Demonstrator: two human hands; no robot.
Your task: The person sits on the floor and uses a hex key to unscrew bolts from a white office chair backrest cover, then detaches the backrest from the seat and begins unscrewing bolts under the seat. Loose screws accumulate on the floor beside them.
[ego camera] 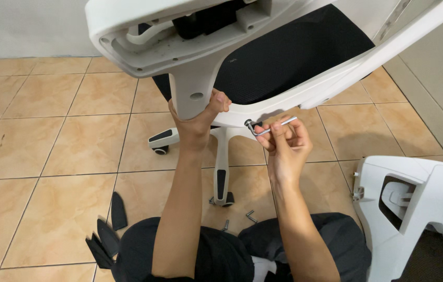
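Tan tile floor (49, 151): chair base w/ casters (220, 156), white chair part (420, 209), spare hex key (251, 215), black pieces (109, 230).

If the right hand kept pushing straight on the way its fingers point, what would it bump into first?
Most likely the white frame edge of the office chair, just beyond the bolt where the right hand holds the hex key. Depth is hard to judge from above.

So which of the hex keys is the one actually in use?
The hex key pinched in the right hand, its tip at the bolt on the chair frame. The other hex key lies loose on the floor.
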